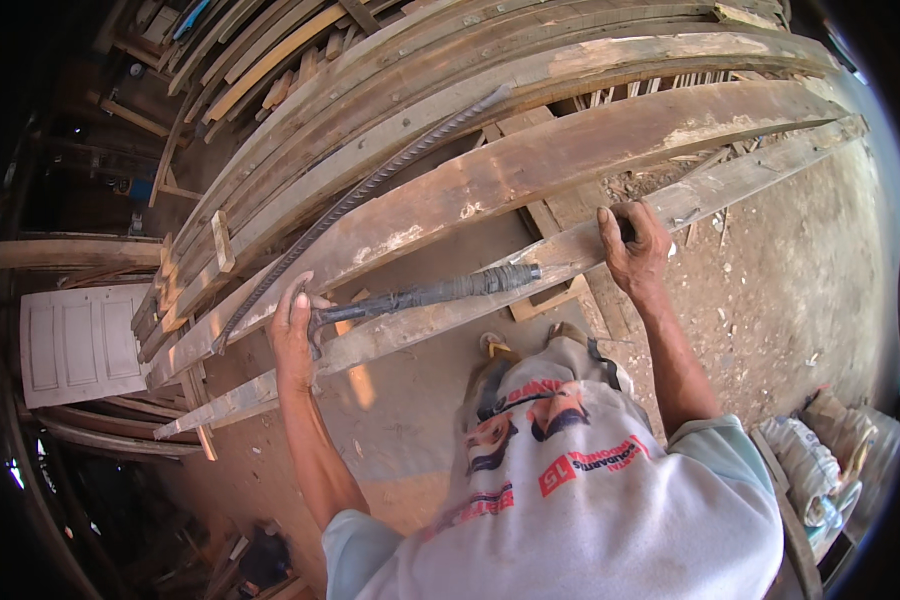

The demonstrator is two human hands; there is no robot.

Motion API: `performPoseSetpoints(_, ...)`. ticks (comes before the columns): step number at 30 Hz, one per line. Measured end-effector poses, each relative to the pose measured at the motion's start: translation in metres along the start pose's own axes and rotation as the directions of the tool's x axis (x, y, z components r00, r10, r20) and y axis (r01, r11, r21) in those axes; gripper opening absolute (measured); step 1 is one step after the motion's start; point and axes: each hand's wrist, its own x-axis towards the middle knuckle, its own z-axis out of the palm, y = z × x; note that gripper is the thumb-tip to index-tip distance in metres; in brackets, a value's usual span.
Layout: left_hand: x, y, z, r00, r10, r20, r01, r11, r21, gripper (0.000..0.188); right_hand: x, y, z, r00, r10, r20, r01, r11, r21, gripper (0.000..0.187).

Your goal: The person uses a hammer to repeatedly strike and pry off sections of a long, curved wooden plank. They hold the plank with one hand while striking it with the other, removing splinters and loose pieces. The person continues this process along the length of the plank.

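A long weathered wooden plank (410, 335) lies slantwise in front of me, from lower left to upper right. My left hand (292, 335) is closed at its far edge, close against the head of a hammer. That hammer (440, 291) rests along the plank, its dark handle wrapped with tape or strips near the end. Farther right, my right hand (635, 247) curls its fingers over the same plank, thumb toward the left. Just beyond lies a thicker wooden beam (530, 165), with a ribbed, bent metal bar (355, 198) across it at the left. My fingertips are partly hidden.
Several long curved timbers (420, 60) are stacked at the far side. A white panelled door (85, 342) leans at the left. Sacks (810, 470) stand at the lower right. Wood chips litter the dirt floor (760, 300). A short crosspiece (545, 215) lies under the plank.
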Motion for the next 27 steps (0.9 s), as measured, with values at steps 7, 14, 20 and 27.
performPoseSetpoints(7,-0.051,0.073,0.0,0.907,0.411,0.091,-0.402,0.91,-0.098,0.05,-0.006,0.003,0.01,0.996,-0.009,-0.091,0.003,0.998,-0.063,0.017)
performPoseSetpoints(14,0.051,-0.013,-0.001,0.981,0.124,0.147,-0.11,0.989,-0.1,0.043,-0.003,-0.005,0.015,0.996,0.017,-0.087,-0.026,0.995,-0.096,0.017)
performPoseSetpoints(20,0.105,-0.026,0.017,0.96,0.134,0.245,-0.152,0.986,0.06,0.038,-0.003,-0.008,0.02,0.991,-0.018,-0.13,0.001,0.992,-0.129,0.016)
performPoseSetpoints(27,0.0,0.073,-0.004,0.949,0.255,0.187,-0.261,0.965,0.005,0.041,-0.005,-0.003,0.022,0.988,-0.069,-0.14,0.036,0.974,-0.223,0.015)
